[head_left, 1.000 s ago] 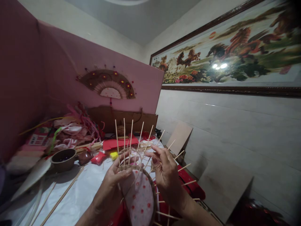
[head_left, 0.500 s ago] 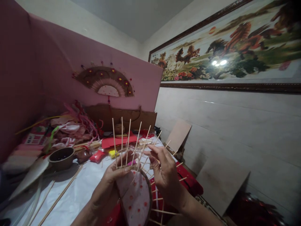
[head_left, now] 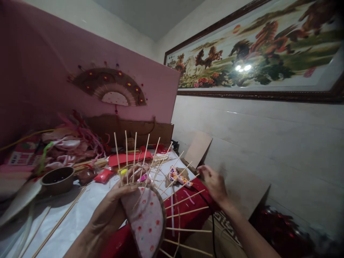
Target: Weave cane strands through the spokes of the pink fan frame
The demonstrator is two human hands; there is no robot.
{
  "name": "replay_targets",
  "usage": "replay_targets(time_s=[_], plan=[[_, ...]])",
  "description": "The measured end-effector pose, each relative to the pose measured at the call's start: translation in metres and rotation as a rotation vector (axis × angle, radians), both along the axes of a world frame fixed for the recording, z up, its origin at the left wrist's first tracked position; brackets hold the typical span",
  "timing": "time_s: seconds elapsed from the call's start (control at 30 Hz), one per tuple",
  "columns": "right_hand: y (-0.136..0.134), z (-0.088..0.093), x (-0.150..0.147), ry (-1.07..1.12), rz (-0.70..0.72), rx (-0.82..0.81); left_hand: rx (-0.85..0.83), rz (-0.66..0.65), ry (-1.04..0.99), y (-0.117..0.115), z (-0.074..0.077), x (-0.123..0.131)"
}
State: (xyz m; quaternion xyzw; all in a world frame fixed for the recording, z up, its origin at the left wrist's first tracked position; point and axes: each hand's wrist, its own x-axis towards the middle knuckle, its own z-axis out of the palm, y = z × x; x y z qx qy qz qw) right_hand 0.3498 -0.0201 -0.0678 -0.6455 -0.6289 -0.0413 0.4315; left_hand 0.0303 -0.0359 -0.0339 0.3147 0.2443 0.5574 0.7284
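My left hand (head_left: 114,202) grips a half-round fan frame (head_left: 149,215) at its upper left edge, thumb on the front and fingers behind. White cloth with red dots covers its face, and a brown cord edges the curve. Thin wooden sticks (head_left: 135,152) stand out from that curve like rays. Loose twine (head_left: 177,206) hangs among the sticks on the right. My right hand (head_left: 215,184) is out beyond the right-hand stick tips, its fingers curled together in a pinch. Whatever lies between those fingertips is too small to make out.
A glue gun with a dotted pattern (head_left: 174,173) lies behind the sticks, its black cable running down. Left on the white-covered table stand a dark bowl (head_left: 57,179), a red packet (head_left: 104,175) and long sticks (head_left: 60,222). A finished fan (head_left: 110,84) hangs on the pink board.
My right hand has moved away from the sticks, out to the right, uncovering the glue gun. My left hand still holds the fan frame, which sits slightly further left in view.
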Motion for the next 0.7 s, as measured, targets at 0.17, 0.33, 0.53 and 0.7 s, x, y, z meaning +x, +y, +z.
replay_targets(time_s=[0.17, 0.33, 0.53, 0.7], plan=[[0.022, -0.040, 0.006, -0.199, 0.219, -0.172, 0.002, -0.034, -0.025, -0.001, 0.001, -0.001], [0.043, -0.044, -0.009, -0.277, 0.358, -0.233, 0.023, -0.035, -0.030, 0.000, 0.001, -0.003], [0.055, -0.030, -0.012, -0.307, 0.383, -0.311, 0.032, -0.046, -0.035, 0.000, -0.001, -0.005], [0.053, -0.022, -0.008, -0.305, 0.349, -0.374, 0.056, -0.076, -0.018, 0.000, -0.001, -0.004]])
